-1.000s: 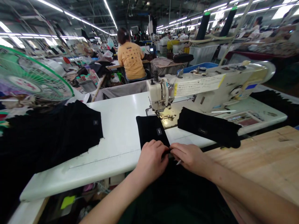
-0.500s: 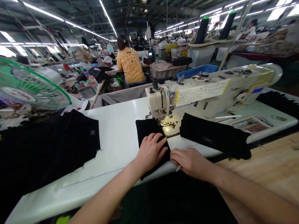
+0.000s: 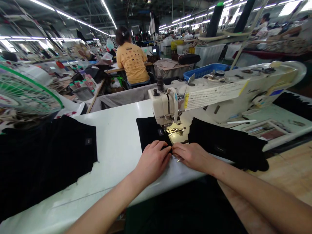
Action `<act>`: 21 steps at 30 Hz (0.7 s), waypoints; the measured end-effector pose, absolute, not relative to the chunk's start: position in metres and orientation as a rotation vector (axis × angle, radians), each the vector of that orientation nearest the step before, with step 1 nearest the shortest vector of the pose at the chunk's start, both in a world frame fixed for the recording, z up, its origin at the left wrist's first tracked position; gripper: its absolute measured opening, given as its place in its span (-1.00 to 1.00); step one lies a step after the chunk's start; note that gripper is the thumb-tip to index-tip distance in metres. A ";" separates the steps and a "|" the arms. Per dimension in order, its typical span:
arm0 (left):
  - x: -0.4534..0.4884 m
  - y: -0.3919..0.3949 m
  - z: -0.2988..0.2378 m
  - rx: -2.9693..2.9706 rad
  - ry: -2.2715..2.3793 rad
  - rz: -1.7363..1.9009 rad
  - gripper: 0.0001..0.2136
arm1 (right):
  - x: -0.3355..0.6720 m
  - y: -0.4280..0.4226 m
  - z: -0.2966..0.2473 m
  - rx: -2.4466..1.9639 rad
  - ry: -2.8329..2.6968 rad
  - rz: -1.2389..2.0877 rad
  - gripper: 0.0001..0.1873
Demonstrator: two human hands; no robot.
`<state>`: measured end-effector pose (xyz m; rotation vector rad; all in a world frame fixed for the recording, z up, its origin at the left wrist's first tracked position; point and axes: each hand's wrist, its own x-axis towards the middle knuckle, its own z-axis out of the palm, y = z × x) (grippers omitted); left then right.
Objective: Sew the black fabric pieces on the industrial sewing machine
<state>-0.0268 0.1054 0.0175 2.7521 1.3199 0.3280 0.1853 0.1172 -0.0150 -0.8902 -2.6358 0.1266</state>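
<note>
A black fabric piece (image 3: 146,130) with a small label (image 3: 160,132) lies at the left of the sewing machine's (image 3: 162,107) needle area. My left hand (image 3: 154,159) rests on its near part, fingers bent and thumb against the fabric. My right hand (image 3: 191,156) pinches the fabric's right edge, its fingertips meeting those of the left. A thin white tip (image 3: 178,160) pokes out under the right fingers; its kind is unclear. The lit metal needle plate (image 3: 180,136) is just beyond the hands.
To the right lies a stack of black fabric pieces (image 3: 219,139), with one label showing. More black fabric (image 3: 53,156) covers the table's left end. A green-rimmed fan (image 3: 26,92) stands at left. Behind the machine are a blue basket (image 3: 195,74) and a seated person in yellow (image 3: 133,61).
Both hands have moved up toward the machine, carrying the fabric's near end along. The fabric's label now shows beside the needle area. The view has shifted slightly.
</note>
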 end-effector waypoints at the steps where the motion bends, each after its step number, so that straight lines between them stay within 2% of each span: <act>1: -0.027 0.103 0.017 2.754 1.303 0.334 -0.76 | 0.185 0.120 -0.015 -0.903 -2.637 0.127 -0.82; 9: -0.037 0.126 0.005 2.880 1.160 0.429 -0.77 | 0.177 0.136 -0.004 -1.084 -2.624 0.168 -0.78; 21: -0.047 0.172 0.008 2.883 1.207 0.378 -0.73 | 0.159 0.157 0.005 -1.277 -2.656 0.104 -0.73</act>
